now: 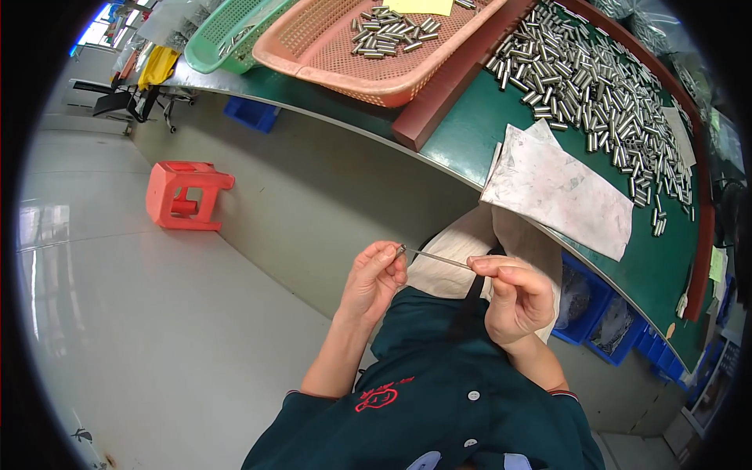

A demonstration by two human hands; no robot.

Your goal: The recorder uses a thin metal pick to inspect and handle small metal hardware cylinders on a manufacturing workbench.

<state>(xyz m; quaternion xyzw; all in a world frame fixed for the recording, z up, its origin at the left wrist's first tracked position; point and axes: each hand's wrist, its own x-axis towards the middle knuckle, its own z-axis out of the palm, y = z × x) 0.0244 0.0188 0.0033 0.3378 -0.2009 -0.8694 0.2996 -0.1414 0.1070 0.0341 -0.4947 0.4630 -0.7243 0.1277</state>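
Note:
Above my lap, my left hand [376, 274] pinches a small metal tube [401, 251] between thumb and fingertips. My right hand [515, 296] is closed on a thin metal rod [442, 259], held nearly level. The rod's far tip reaches the tube's end; whether it goes inside is too small to tell. A big pile of similar short metal tubes [583, 86] covers the green table at the right. More tubes [384, 35] lie in a pink plastic basket [337, 77] on the table's left part.
A stained white cloth [560, 188] overhangs the table's front edge. A reddish-brown bar [419, 121] separates basket and pile. Beside the basket stands a green basket [205, 47]. Blue bins [611, 333] sit under the table at right. A red stool [184, 196] lies on the floor at left.

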